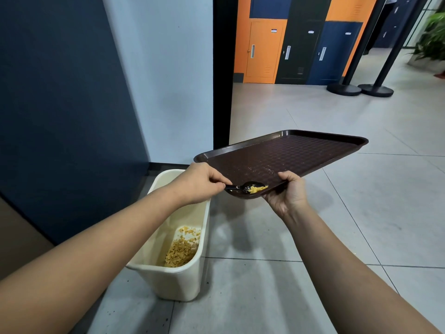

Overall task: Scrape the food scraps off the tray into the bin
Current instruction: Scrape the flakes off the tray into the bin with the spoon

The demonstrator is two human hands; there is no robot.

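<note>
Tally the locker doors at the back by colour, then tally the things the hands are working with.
Orange locker doors: 1
Black locker doors: 1
Blue locker doors: 1
Brown tray: 1
Black spoon: 1
Cream bin: 1
Total: 6

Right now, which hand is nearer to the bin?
Left. The left hand grips the spoon directly above the bin's far end; the right hand holds the tray's near edge, off to the bin's right, over the floor.
</note>
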